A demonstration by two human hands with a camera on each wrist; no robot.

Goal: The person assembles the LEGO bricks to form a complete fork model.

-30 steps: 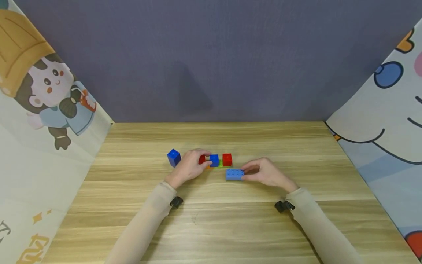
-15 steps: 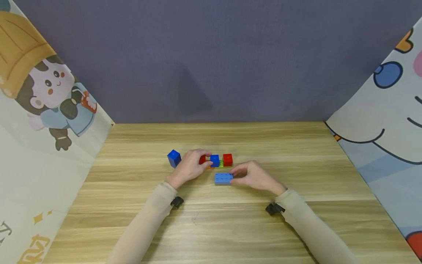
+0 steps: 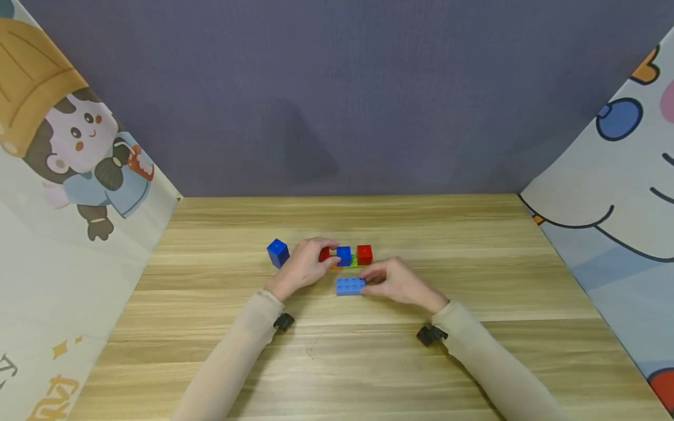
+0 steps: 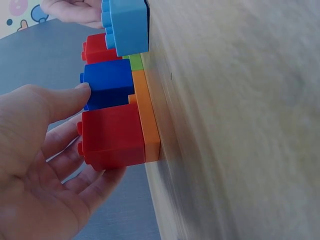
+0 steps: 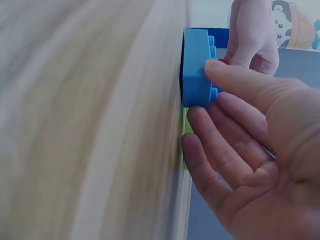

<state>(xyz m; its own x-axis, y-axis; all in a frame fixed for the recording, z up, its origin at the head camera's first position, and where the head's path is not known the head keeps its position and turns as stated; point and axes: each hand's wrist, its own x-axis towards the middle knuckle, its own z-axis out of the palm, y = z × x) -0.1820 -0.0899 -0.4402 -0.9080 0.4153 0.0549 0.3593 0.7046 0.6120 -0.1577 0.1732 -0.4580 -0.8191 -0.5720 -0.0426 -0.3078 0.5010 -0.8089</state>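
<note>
My left hand (image 3: 304, 264) curls around a dark blue brick (image 4: 109, 82), thumb on its near side and fingers behind. That brick stands in a row on a flat orange brick (image 4: 146, 117), between a red brick (image 4: 114, 135) and another red brick (image 3: 364, 255); a bit of lime green base (image 3: 354, 260) shows there too. In front of the row, my right hand (image 3: 397, 282) pinches the right end of a light blue eight-stud brick (image 3: 350, 286). Its thumb presses the studded side in the right wrist view, and the brick sits low at the tabletop.
A tall dark blue block (image 3: 278, 252) stands left of my left hand. The wooden table (image 3: 337, 374) runs back to a dark grey wall (image 3: 337, 99), with cartoon-printed panels at both sides.
My right hand has slid the light blue brick leftward and slightly nearer, so it now lies in front of the row. My left hand has stayed in place.
</note>
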